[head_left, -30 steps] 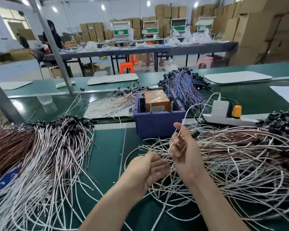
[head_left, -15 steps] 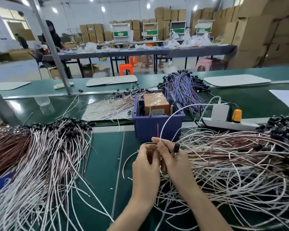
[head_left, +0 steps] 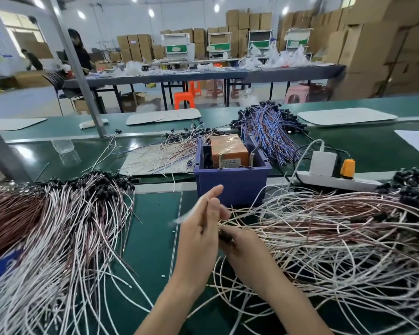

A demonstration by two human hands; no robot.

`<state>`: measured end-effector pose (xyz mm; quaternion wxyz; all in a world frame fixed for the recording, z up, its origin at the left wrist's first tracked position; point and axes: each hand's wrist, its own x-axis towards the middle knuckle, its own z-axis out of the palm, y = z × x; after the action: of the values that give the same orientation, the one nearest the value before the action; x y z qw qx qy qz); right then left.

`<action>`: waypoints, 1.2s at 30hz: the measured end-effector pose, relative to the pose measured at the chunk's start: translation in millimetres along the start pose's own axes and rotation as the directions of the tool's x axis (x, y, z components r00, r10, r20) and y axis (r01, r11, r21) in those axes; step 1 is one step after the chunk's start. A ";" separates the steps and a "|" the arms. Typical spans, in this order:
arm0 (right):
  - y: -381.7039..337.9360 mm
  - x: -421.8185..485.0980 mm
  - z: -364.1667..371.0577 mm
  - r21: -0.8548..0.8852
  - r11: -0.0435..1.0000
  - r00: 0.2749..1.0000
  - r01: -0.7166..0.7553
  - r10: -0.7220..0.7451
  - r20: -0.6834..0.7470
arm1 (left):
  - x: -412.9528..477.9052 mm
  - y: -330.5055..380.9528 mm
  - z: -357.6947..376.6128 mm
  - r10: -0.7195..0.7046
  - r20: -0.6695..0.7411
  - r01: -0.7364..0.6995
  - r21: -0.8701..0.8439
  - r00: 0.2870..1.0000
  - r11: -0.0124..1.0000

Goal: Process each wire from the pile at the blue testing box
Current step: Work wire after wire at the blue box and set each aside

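Item: wire (head_left: 185, 215), thin, white, motion-blurred, with a black plug. The right hand (head_left: 242, 245) pinches the plug; left hand (head_left: 198, 233) grip cannot be told. Pile (head_left: 324, 226): white and brown, right of hands. Blue box (head_left: 230, 184): just beyond hands, label illegible.

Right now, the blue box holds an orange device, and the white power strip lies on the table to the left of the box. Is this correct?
Not quite: the head view shows the white power strip lying on the table to the right of the blue box, not the left. The box does hold an orange device.
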<state>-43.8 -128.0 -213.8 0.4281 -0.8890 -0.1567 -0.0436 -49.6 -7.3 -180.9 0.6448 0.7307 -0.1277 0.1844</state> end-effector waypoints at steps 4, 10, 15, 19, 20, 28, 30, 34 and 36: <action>1.1 -2.8 -2.8 0.265 0.964 0.996 0.014 0.009 -0.085 | 11.1 -2.1 -15.8 -0.130 -0.115 0.123 -0.067 0.985 0.990; -2.6 3.1 -13.9 0.648 0.761 0.902 0.037 0.253 -0.349 | 11.4 -1.5 -19.3 -0.263 -0.029 0.264 0.010 0.964 0.965; -10.7 10.1 -22.4 0.671 0.738 0.870 0.067 0.286 -0.401 | 11.8 -1.9 -10.3 -0.161 0.018 0.159 0.097 0.987 0.983; -15.2 25.3 -28.3 0.617 0.786 0.881 0.023 0.276 -0.385 | 21.7 -2.0 -4.0 -0.067 -0.053 0.072 0.096 0.996 0.993; -16.0 29.3 -30.0 0.597 0.802 0.887 0.012 0.266 -0.376 | 24.0 -3.2 -2.3 -0.055 -0.076 0.062 0.107 0.996 0.992; 0.6 40.8 -28.5 0.687 0.727 0.769 -0.002 0.440 -0.463 | 18.1 -28.1 0.6 -0.021 -0.060 0.038 0.314 0.998 0.949; 3.2 44.1 -32.3 0.717 0.697 0.731 0.023 0.477 -0.487 | 16.4 -29.1 1.9 -0.022 -0.051 0.037 0.328 0.998 0.944; 2.9 51.0 -34.3 0.718 0.695 0.709 0.040 0.486 -0.510 | 14.7 -29.6 3.9 -0.040 -0.043 0.053 0.362 0.998 0.931; 3.3 55.3 -35.4 0.693 0.720 0.702 0.019 0.484 -0.522 | 13.1 -29.2 3.9 -0.032 -0.025 0.039 0.385 0.999 0.922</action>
<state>11.5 -144.1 -182.2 0.7379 -0.6158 0.1267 -0.2454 -25.0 -6.5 -201.7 0.4930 0.8437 -0.0697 0.2008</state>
